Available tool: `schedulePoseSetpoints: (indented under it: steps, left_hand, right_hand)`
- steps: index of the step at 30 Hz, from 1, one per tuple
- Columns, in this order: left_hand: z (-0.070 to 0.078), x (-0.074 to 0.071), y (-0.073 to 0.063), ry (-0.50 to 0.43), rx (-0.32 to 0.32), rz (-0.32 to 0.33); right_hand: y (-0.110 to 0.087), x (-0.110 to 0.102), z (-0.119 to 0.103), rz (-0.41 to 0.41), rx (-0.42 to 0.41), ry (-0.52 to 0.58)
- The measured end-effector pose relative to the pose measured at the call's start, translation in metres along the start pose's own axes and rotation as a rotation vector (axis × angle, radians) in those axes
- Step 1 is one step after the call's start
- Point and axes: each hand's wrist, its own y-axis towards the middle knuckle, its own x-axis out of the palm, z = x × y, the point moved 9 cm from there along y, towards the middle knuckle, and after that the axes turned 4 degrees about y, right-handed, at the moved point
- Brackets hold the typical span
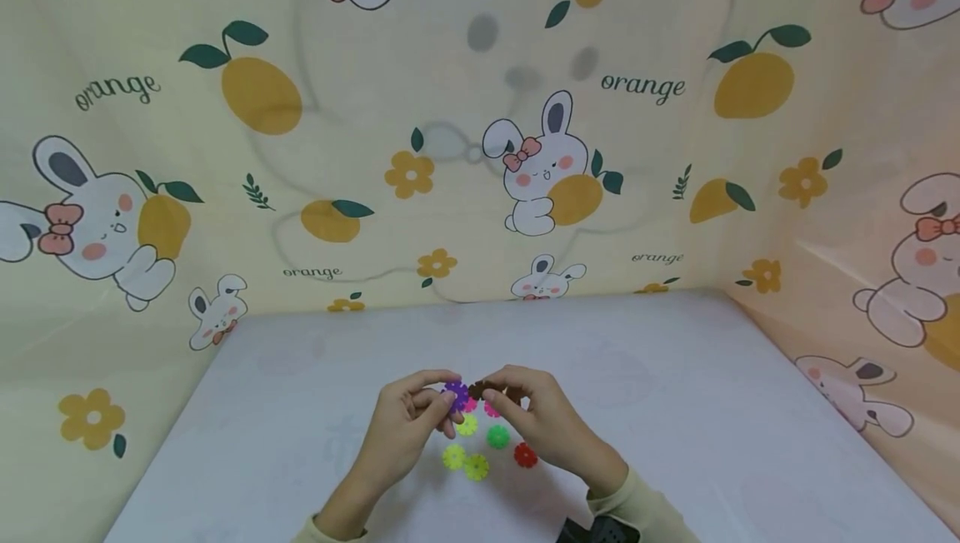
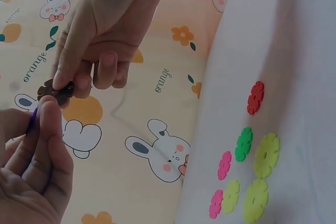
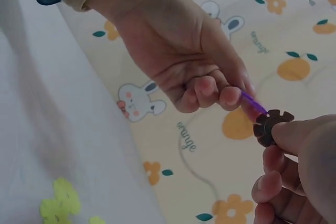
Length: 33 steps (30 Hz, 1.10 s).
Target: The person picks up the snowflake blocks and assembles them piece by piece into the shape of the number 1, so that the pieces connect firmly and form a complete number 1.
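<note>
Between thumb and fingers my left hand (image 1: pixel 408 418) pinches a purple notched plastic disc (image 1: pixel 456 396), its face toward the head camera. My right hand (image 1: pixel 551 422) pinches a dark brown notched disc (image 3: pixel 269 127) of the same flower-like kind. The two discs meet edge to edge, roughly at right angles, in the right wrist view. Both hands are raised over the white table. Below them lie loose discs: a green one (image 1: pixel 498 436), a red one (image 1: pixel 526 455), several yellow ones (image 1: pixel 476 467) and pink ones (image 2: pixel 224 165).
The white tabletop (image 1: pixel 300 443) spreads around the discs. A cloth printed with rabbits and oranges (image 1: pixel 450 218) stands as a wall behind and at both sides. A dark band with a device (image 1: pixel 600 530) sits on the right wrist.
</note>
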Motion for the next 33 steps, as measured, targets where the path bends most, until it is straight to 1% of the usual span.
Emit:
schedulePoseSetpoints:
  steps: [4,11,16,26,33]
  left_hand:
    - [-0.002,0.000,0.000,-0.006,-0.019,0.001]
    - [-0.001,0.001,0.000,-0.022,-0.015,-0.009]
    - [-0.002,0.002,0.000,-0.046,-0.030,-0.012]
    - [-0.006,0.003,0.001,-0.072,-0.055,0.008]
    - [-0.013,0.007,0.001,-0.071,-0.097,-0.024]
  right_hand:
    - [-0.001,0.000,-0.003,0.001,-0.036,-0.029]
    - [-0.001,0.003,-0.009,0.004,-0.111,-0.095]
    - [-0.002,0.004,-0.012,0.005,-0.157,-0.132]
    - [-0.002,0.007,-0.010,0.022,-0.169,-0.159]
    - [-0.002,0.012,-0.012,0.009,-0.203,-0.196]
